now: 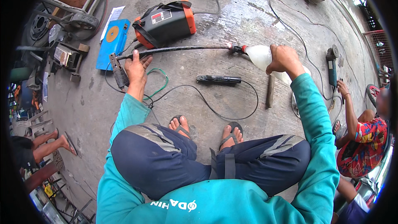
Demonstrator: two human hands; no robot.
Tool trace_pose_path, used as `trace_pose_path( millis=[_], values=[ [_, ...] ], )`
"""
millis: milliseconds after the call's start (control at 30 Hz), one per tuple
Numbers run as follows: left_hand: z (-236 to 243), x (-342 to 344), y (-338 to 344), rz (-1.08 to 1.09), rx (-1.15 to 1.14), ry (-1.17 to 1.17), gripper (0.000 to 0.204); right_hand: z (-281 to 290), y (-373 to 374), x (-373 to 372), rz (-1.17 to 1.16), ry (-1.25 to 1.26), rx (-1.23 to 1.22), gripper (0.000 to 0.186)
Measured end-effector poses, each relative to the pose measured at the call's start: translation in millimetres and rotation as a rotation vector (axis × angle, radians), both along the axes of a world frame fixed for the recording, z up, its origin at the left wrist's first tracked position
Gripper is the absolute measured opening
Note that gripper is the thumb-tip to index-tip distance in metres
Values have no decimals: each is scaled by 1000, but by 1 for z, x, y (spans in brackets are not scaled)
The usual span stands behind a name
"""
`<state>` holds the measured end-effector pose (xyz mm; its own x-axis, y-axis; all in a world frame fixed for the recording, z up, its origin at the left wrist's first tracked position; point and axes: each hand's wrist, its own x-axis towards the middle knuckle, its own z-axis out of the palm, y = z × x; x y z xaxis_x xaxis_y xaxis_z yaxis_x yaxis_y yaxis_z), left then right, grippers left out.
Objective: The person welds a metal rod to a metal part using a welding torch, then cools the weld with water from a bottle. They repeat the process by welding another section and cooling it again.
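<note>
At 11 o'clock from the view's centre, the fingers of the left hand pinch the left end of a black bar, one digit lying across it. At 1 o'clock, the fingers of the right hand wrap a translucent bottle, thumb on the near side. The bar lies above the concrete floor, bowed slightly, long axis from 9 to just above 3 o'clock, right end towards the bottle's red cap. The bottle's neck points to 10 o'clock; contact with the bar cannot be confirmed. Caution: a slack left-hand pinch could let the bar roll off line; overtight squeezing could expel any liquid onto nearby cables. Outward lie a grey clamp at 10, a black lever-handled tool near 1, and an orange-ended machine at 11.
</note>
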<state>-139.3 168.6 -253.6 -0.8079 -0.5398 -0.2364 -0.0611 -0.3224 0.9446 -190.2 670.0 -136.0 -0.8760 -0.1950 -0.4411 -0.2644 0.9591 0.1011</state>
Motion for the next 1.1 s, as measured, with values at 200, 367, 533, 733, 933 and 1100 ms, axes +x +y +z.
trace_pose_path(
  millis=[200,367,533,733,933,1100],
  values=[
    [-3,2,-1,-11,-3,7,34,-6,2,2,-5,-13,-6,67],
    [-1,3,-1,-6,-13,7,33,-10,1,3,-14,-6,0,70],
    [4,3,2,-23,-18,18,32,-7,-1,2,-5,7,25,69],
    [6,4,2,-24,-28,11,32,0,-7,2,-7,3,30,68],
    [8,4,3,-41,-24,32,32,1,-8,-1,-8,13,17,67],
    [7,4,3,-39,-28,29,32,-2,-6,-1,3,24,13,67]
  ],
)
